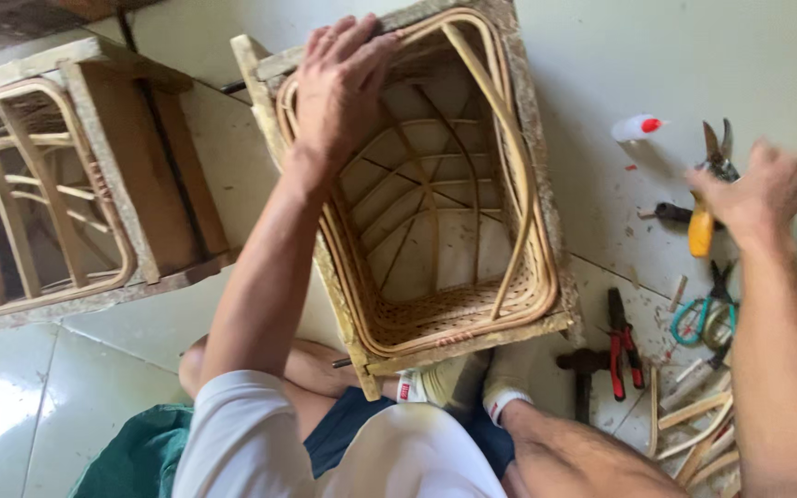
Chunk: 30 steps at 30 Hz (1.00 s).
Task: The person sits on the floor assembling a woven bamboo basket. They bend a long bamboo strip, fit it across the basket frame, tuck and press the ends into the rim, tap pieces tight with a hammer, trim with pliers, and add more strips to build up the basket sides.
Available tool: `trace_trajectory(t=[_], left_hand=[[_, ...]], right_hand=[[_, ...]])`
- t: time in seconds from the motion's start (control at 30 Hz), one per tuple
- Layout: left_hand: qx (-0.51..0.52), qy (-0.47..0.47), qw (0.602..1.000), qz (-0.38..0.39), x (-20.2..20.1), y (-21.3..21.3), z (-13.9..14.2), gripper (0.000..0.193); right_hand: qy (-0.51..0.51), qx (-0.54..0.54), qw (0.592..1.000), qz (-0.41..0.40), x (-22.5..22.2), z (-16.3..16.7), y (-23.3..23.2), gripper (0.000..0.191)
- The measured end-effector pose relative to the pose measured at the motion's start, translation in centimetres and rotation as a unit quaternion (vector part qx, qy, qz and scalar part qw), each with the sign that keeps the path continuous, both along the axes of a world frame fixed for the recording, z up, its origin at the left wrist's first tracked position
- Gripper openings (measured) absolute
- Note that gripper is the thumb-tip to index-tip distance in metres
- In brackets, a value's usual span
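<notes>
Right, my left hand lies flat on the far left corner of the rattan basket, fingers spread over the rim, pressing down and gripping nothing. The basket sits inside a rough wooden frame on the tiled floor, just in front of my feet, with its woven bottom toward me and its bare ribs curving up the far side.

My right hand is out to the right of the basket, well clear of it, down on a pair of shears with a yellow handle. It's blurred, so I cannot tell whether my fingers have closed around the shears or only touch them.

Just beyond the shears, farther from the basket, a small white glue bottle with a red cap lies on its side. Nearer me, right of the basket's near corner, red-handled pliers lie beside a dark hammer, and green-handled scissors sit just past them. A bundle of cane strips lies by my right forearm. Left of the basket stands a second wooden frame with a basket skeleton inside.
</notes>
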State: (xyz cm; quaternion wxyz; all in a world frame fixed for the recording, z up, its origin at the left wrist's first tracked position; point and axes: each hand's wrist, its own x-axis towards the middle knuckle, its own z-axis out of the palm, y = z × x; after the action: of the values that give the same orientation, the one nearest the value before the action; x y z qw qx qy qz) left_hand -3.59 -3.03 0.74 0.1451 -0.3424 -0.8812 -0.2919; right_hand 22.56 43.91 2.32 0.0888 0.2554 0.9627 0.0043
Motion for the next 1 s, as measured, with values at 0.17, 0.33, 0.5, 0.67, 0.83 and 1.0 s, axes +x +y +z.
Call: trace_trajectory(t=[0.17,0.33,0.5,0.67,0.83,1.0], left_hand=[[0.014,0.009,1.000,-0.004,0.1,0.1,0.7,0.017],[0.016,0.030,0.999,0.016,0.1,0.5,1.6,0.019],[0.024,0.020,0.999,0.012,0.4,0.4,1.8,0.018],[0.019,0.037,0.999,0.016,0.5,0.4,1.7,0.018],[0.010,0.026,1.000,0.001,0.8,0.6,2.2,0.017],[0.009,-0.013,1.000,-0.024,1.3,-0.2,2.4,0.018]], right_hand=[[0.311,-0.310,0.864,0.245,-8.0,7.2,-12.2,0.022],[0.178,-0.135,0.903,0.368,-17.6,7.1,-23.1,0.041],[0.070,-0.154,0.957,0.234,-19.4,6.4,-24.5,0.036],[0.130,-0.261,0.926,0.240,-18.5,7.2,-25.3,0.032],[0.340,-0.402,0.817,0.232,-16.6,10.2,-24.8,0.019],[0.147,-0.323,0.924,0.144,-11.1,15.1,-14.9,0.041]])
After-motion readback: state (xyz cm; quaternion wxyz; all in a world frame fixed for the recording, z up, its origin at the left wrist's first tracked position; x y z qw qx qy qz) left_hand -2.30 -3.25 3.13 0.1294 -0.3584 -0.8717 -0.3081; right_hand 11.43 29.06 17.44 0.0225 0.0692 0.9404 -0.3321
